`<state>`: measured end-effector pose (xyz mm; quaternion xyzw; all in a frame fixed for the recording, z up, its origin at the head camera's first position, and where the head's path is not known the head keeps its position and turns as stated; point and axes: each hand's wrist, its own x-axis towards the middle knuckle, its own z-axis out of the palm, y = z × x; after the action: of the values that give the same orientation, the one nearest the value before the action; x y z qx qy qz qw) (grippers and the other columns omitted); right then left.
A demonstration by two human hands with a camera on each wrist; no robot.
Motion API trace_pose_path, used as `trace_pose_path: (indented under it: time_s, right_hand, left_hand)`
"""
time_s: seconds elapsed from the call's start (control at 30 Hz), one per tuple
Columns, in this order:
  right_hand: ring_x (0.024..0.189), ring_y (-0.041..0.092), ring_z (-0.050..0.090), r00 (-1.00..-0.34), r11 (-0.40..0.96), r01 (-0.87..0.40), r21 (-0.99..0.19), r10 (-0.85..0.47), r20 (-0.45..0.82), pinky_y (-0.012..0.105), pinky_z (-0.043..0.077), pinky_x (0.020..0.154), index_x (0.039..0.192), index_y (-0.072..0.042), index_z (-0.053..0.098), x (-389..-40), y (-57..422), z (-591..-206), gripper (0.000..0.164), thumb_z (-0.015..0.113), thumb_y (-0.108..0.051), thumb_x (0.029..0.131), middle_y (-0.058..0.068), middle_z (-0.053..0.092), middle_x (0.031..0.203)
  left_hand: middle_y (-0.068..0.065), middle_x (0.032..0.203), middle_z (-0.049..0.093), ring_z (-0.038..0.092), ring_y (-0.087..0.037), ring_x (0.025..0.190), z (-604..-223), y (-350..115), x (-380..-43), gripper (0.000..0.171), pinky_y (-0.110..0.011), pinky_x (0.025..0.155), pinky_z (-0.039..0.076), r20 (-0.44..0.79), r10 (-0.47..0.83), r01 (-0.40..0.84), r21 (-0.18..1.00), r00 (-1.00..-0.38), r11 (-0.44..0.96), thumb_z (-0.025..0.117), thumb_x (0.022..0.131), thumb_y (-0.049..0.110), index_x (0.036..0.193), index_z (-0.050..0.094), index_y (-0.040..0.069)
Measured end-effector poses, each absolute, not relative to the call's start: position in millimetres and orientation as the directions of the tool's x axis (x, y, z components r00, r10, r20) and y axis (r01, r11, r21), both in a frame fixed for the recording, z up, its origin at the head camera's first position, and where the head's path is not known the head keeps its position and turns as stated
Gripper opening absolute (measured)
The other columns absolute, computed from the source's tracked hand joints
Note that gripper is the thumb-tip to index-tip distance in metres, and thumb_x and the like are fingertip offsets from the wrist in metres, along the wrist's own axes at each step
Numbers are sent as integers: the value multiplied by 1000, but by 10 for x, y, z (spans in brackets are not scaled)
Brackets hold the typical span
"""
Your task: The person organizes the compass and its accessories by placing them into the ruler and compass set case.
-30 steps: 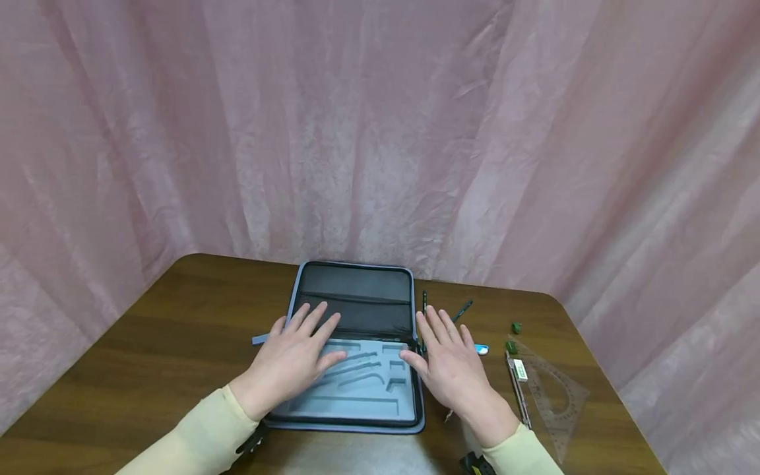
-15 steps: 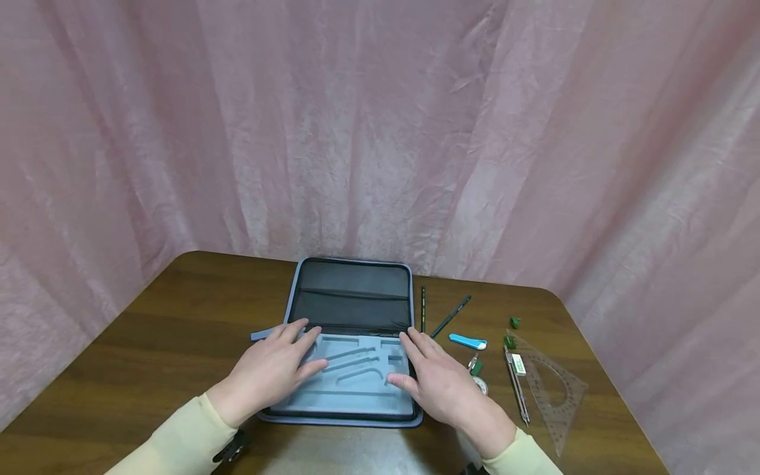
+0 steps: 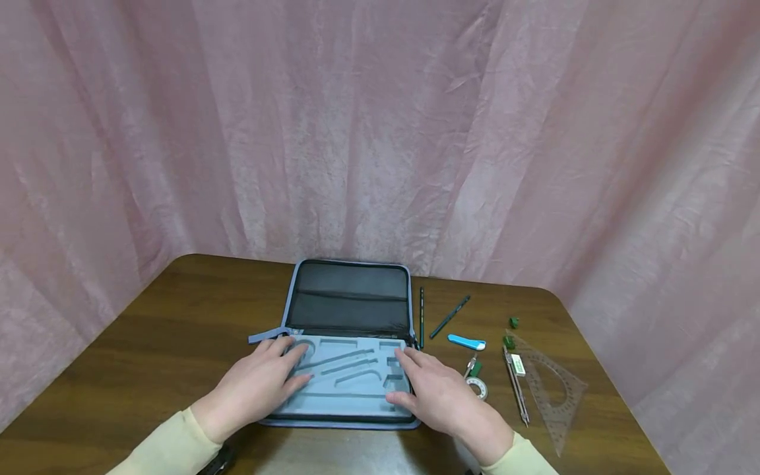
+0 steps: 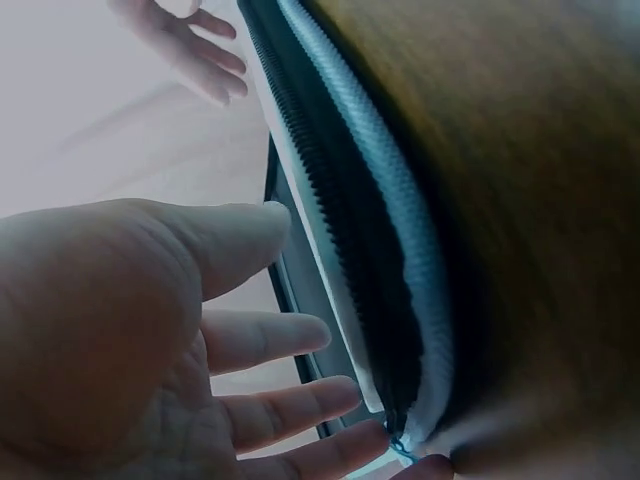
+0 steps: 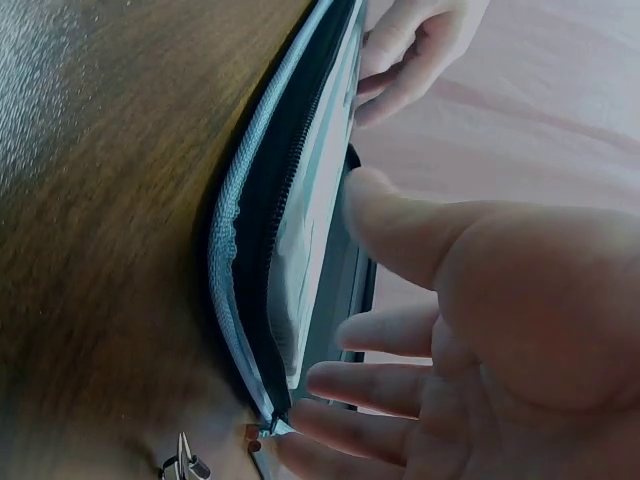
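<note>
A zippered case [image 3: 354, 290] lies unfolded on the table, its dark lid with a pocket at the back. In its front half sits a light blue moulded tray [image 3: 338, 406] with several shaped recesses. My left hand [image 3: 255, 382] is at the tray's left edge, fingers spread and fairly straight. Opposite it, at the right edge, is my right hand [image 3: 442, 396], also with extended fingers. Neither hand grips anything. In both wrist views the fingers reach along the case's zipper edge [image 4: 320, 190]; whether they touch it is hard to tell.
Right of the case lie two dark pencils [image 3: 449, 317], a blue cutter [image 3: 466, 342], a white ring-shaped item [image 3: 477, 388], a compass [image 3: 516, 386], an eraser [image 3: 518, 365], green pieces [image 3: 514, 322] and a clear set square [image 3: 555, 412]. A pink curtain [image 3: 380, 132] hangs behind the table.
Both hands have come down and towards the person, from over the case to its sides. The tray's recesses and the small items on the right now show more.
</note>
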<state>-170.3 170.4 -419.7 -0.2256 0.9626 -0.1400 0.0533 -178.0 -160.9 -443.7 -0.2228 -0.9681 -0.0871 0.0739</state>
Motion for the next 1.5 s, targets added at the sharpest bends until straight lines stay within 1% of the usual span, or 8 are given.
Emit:
trace_pose_path:
  time_s: [0.2, 0.37, 0.47, 0.57, 0.7, 1.0, 1.23, 1.5]
  right_hand:
    - [145, 40, 57, -880, 865, -432, -254, -466, -94, 58, 52, 109, 154, -2, 61, -1670, 1703, -4259, 72, 82, -45, 100, 20, 54, 162]
    - [143, 40, 59, -874, 859, -440, -261, -477, -96, 57, 55, 106, 151, -1, 64, -1662, 1702, -4290, 68, 84, -42, 100, 22, 53, 162]
    - [141, 41, 60, -867, 850, -455, -266, -490, -85, 56, 56, 106, 149, -1, 65, -1663, 1693, -4290, 67, 85, -40, 99, 24, 53, 161]
    - [141, 41, 60, -862, 845, -462, -270, -499, -85, 56, 55, 106, 149, -1, 66, -1672, 1675, -4283, 66, 85, -40, 99, 24, 53, 161]
    - [143, 39, 59, -859, 844, -462, -272, -502, -98, 54, 55, 108, 150, -3, 65, -1692, 1641, -4272, 66, 84, -41, 100, 22, 52, 163]
    - [142, 37, 61, -851, 836, -485, -258, -519, -79, 52, 56, 107, 151, -6, 66, -1693, 1599, -4257, 65, 83, -43, 101, 21, 53, 163]
    - [145, 37, 58, -848, 836, -488, -250, -522, -90, 53, 55, 109, 154, -7, 64, -1716, 1609, -4254, 66, 81, -45, 102, 21, 50, 165]
    - [144, 37, 59, -849, 839, -492, -232, -521, -86, 53, 55, 109, 153, -9, 65, -1723, 1625, -4250, 65, 81, -45, 102, 20, 51, 164]
  left_hand:
    - [-23, 146, 64, 61, -45, 132, -4527, -1626, -1709, 44, -57, 100, 58, 162, 441, 463, 138, -883, 876, 82, 102, 36, 134, 76, 5]
    - [-23, 144, 64, 64, -46, 128, -4568, -1656, -1701, 39, -57, 93, 61, 191, 453, 480, 138, -871, 866, 83, 101, 33, 128, 78, 6]
    - [-22, 145, 64, 64, -46, 129, -4581, -1690, -1708, 38, -58, 93, 61, 189, 448, 477, 154, -874, 865, 84, 100, 32, 128, 78, 6]
    - [-23, 145, 64, 64, -46, 131, -4585, -1730, -1721, 38, -59, 98, 59, 177, 441, 470, 178, -880, 865, 84, 101, 31, 129, 78, 6]
    - [-25, 145, 64, 63, -47, 131, -4577, -1786, -1750, 38, -60, 100, 58, 176, 440, 469, 193, -881, 862, 84, 100, 30, 129, 79, 6]
    - [-27, 145, 63, 63, -49, 129, -4556, -1897, -1832, 39, -63, 97, 58, 180, 441, 471, 192, -879, 861, 85, 99, 29, 129, 78, 6]
    - [-27, 146, 63, 63, -50, 130, -4534, -1929, -1865, 40, -65, 100, 56, 166, 434, 463, 227, -886, 857, 84, 100, 30, 132, 78, 6]
    - [-27, 145, 63, 63, -50, 130, -4523, -1916, -1897, 41, -66, 100, 55, 135, 435, 455, 235, -890, 859, 83, 101, 31, 134, 77, 6]
